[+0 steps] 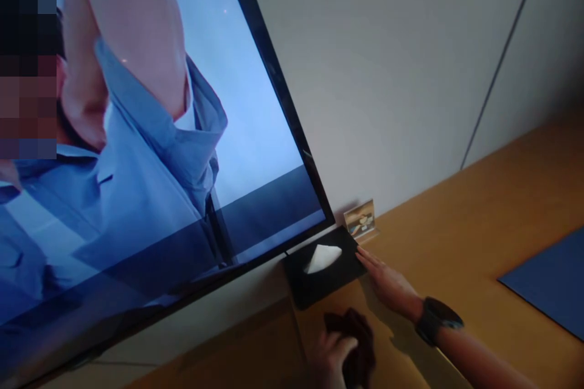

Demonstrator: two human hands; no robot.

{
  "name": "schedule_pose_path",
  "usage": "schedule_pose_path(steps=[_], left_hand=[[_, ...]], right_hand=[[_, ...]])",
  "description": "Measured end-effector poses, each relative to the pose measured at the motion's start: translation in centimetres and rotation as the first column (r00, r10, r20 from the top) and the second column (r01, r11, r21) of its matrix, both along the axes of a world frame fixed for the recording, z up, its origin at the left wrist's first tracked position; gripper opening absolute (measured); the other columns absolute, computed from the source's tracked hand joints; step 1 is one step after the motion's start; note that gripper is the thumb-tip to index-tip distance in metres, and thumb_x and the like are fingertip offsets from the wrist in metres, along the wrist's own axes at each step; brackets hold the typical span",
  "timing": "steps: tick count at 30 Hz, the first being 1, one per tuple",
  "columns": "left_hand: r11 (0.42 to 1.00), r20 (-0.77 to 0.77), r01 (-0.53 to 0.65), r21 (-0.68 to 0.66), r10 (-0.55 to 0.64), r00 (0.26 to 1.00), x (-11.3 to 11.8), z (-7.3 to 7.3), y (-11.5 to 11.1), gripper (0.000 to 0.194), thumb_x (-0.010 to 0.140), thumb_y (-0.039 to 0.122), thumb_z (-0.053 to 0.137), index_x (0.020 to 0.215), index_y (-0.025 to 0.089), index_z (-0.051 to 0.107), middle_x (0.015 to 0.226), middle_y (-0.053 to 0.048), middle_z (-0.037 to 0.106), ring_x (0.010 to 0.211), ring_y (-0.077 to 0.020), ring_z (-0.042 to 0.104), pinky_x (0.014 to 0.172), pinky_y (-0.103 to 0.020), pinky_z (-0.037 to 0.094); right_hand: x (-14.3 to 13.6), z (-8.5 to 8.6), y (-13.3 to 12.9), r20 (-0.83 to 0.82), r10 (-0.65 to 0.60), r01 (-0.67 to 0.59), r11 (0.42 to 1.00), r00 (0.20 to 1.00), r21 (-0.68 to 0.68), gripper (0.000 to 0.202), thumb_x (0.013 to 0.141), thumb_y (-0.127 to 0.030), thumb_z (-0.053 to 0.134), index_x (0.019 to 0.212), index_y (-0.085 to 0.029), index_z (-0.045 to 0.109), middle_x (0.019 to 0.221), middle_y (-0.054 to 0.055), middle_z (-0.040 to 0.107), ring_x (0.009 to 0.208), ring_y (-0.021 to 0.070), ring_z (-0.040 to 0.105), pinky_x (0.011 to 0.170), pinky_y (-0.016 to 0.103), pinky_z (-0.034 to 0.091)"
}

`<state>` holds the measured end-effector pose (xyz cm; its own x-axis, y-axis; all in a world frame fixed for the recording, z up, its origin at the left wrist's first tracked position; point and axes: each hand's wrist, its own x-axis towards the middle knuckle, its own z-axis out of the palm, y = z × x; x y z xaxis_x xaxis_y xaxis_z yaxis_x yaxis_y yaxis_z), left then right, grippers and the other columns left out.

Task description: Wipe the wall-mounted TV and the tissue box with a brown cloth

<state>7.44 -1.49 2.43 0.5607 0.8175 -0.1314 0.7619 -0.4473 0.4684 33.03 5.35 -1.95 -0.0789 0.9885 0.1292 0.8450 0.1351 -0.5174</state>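
Two bare hands, no gloves, no rings visible. Right hand (387, 282) slim, with long fingers and short nails. On the right wrist, a black watch (435, 318) with a thick dark strap and rounded case, faint bluish edge. Right forearm uncovered, no sleeve in view. Left hand (331, 355) only partly in view at the bottom edge, likewise unsleeved.

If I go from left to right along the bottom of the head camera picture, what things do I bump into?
TV screen → left hand with dark cloth → right hand touching the black tissue box → wristwatch → blue mat.
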Motion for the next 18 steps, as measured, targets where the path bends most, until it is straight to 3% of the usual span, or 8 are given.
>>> schedule_pose_path(steps=[2,4,6,9,11,14,16,18], left_hand=[[0.998,0.101,-0.053,-0.023,0.056,0.993,3.1,5.1,3.1,0.055,0.061,0.016,0.065,0.113,0.032,0.064,0.107,-0.001,0.067,0.098,-0.0237,0.060,0.090,-0.039,0.054],[0.999,0.136,-0.047,0.014,0.044,0.990,6.7,8.0,6.1,0.054,0.066,0.016,0.059,0.118,0.032,0.061,0.113,-0.001,0.065,0.102,-0.0232,0.056,0.093,-0.040,0.051],[0.999,0.068,0.017,0.039,-0.020,0.998,9.8,8.5,8.4,0.050,0.069,0.019,0.058,0.118,0.028,0.060,0.114,-0.003,0.064,0.104,-0.0260,0.053,0.094,-0.044,0.050],[0.994,-0.102,0.112,0.017,-0.110,0.989,11.2,6.4,9.4,0.040,0.071,0.024,0.059,0.112,0.023,0.061,0.111,-0.006,0.064,0.104,-0.0316,0.052,0.090,-0.050,0.052],[0.994,-0.174,0.110,0.026,-0.104,0.979,9.4,4.8,8.5,0.047,0.074,0.025,0.060,0.121,0.023,0.057,0.120,-0.007,0.061,0.110,-0.0346,0.050,0.091,-0.053,0.051],[0.998,-0.287,0.034,0.057,-0.017,0.958,3.2,3.4,6.8,0.068,0.076,0.020,0.061,0.141,0.027,0.042,0.141,-0.006,0.050,0.124,-0.0371,0.042,0.103,-0.057,0.043],[0.997,-0.378,-0.048,0.065,0.069,0.923,-1.7,3.1,6.4,0.075,0.074,0.014,0.060,0.144,0.029,0.039,0.147,-0.005,0.045,0.129,-0.0367,0.039,0.109,-0.057,0.037],[0.985,-0.452,-0.152,0.080,0.172,0.876,-6.3,3.1,7.0,0.072,0.072,0.009,0.058,0.141,0.027,0.046,0.144,-0.006,0.048,0.129,-0.0348,0.041,0.111,-0.053,0.036]], right_hand=[[-0.3,-1.0,0.0,-0.016,0.023,-0.023,1.000,1.000,0.002,0.068,0.073,0.007,0.027,0.139,0.001,0.043,0.150,0.018,0.033,0.139,0.0245,0.032,0.111,0.043,0.041],[-0.8,-1.7,-1.6,-0.039,0.043,-0.042,0.999,0.998,0.033,0.065,0.078,0.005,0.028,0.142,-0.001,0.040,0.151,0.019,0.032,0.140,0.0246,0.029,0.110,0.042,0.042],[-1.2,-1.8,-3.4,-0.045,0.066,-0.062,0.995,0.997,0.084,0.054,0.086,-0.002,0.033,0.140,-0.002,0.043,0.146,0.021,0.039,0.138,0.0264,0.033,0.106,0.043,0.046],[-1.7,-1.6,-5.2,0.005,0.061,-0.061,0.988,0.998,0.144,0.050,0.090,-0.008,0.037,0.140,-0.002,0.040,0.141,0.024,0.043,0.137,0.0294,0.035,0.103,0.046,0.049],[-1.8,-1.5,-5.6,0.052,0.033,-0.042,0.984,0.998,0.174,0.061,0.087,0.000,0.031,0.148,-0.006,0.026,0.148,0.020,0.036,0.140,0.0271,0.029,0.101,0.045,0.051],[-1.7,-1.7,-5.6,0.097,0.011,-0.032,0.976,0.995,0.215,0.078,0.081,0.009,0.024,0.153,-0.014,0.009,0.152,0.014,0.031,0.141,0.0241,0.027,0.097,0.043,0.055],[-1.6,-1.8,-5.5,0.098,0.014,-0.038,0.968,0.995,0.249,0.073,0.083,0.007,0.024,0.153,-0.014,0.013,0.150,0.016,0.034,0.139,0.0271,0.031,0.096,0.048,0.055],[-1.8,-1.5,-4.9,0.076,0.008,-0.031,0.950,0.997,0.312,0.057,0.091,-0.003,0.030,0.147,-0.011,0.026,0.144,0.019,0.042,0.135,0.0325,0.036,0.096,0.055,0.053]])
